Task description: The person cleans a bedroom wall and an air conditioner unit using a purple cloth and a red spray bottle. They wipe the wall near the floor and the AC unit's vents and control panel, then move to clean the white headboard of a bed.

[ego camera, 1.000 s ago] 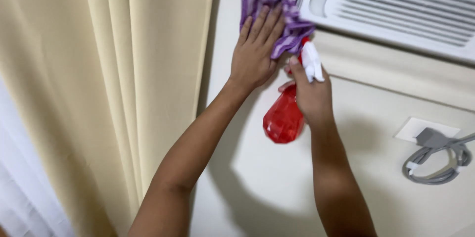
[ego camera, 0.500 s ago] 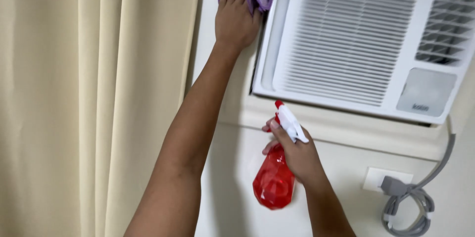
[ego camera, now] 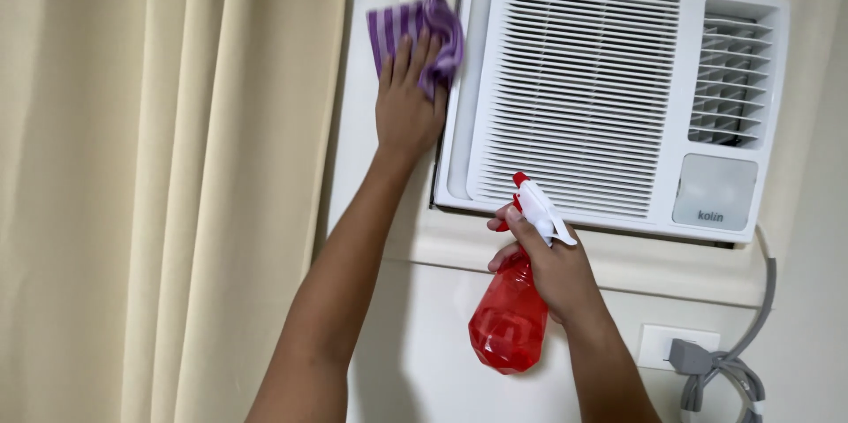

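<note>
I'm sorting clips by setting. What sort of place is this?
Probably a room in a home: a window-type air conditioner set in the wall, a cream curtain beside it, and a wall outlet with a plugged-in cord.

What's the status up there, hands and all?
Left hand pressing purple striped cloth against air conditioner left edge. Right hand gripping red spray bottle below it. Nothing in the way.
</note>
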